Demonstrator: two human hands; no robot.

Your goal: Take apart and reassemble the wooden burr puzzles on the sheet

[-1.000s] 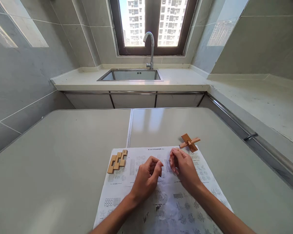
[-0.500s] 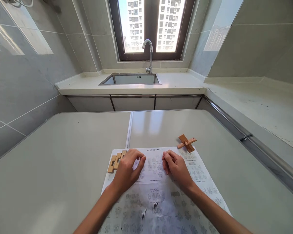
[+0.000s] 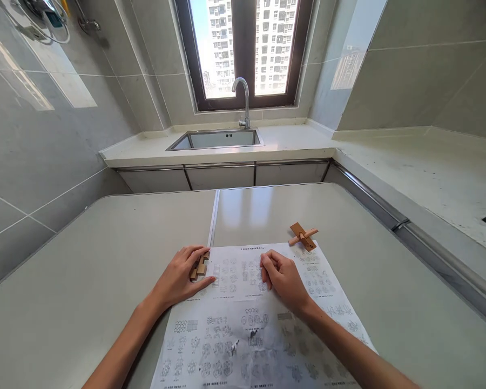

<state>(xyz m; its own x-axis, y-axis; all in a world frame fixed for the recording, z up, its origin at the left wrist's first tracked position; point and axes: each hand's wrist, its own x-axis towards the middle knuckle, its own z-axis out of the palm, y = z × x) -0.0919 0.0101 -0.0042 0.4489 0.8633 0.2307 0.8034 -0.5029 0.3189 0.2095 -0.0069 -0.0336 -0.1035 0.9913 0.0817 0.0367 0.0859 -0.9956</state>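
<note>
Left hand (image 3: 181,276) is clamped over the wooden blocks (image 3: 200,266), fingers on the far side and thumb on the near side, so it grips them. The blocks are a small stack of notched light wood pieces, mostly covered by the hand, with only the right end showing. They lie on the table (image 3: 105,243) at the far left corner of the paper sheet (image 3: 263,329), just beside the seam between the two table halves. Can't tell whether they are lifted or resting.

Right hand (image 3: 282,276) is curled closed, knuckles up, with its fingertips down on the sheet near the sheet's far edge. Nothing shows inside it. The two hands are apart, with printed diagrams between them.

The sheet is white, covered in small puzzle drawings, and lies flat, running toward the camera. The wooden cross (image 3: 303,236), an assembled piece with a stick through it, sits on the table touching the sheet's far right corner, near the right hand but not touching it.

Beyond the table there is a counter (image 3: 299,143) with a steel sink (image 3: 222,139), a curved tap (image 3: 243,97) and a window (image 3: 243,48) above.
</note>
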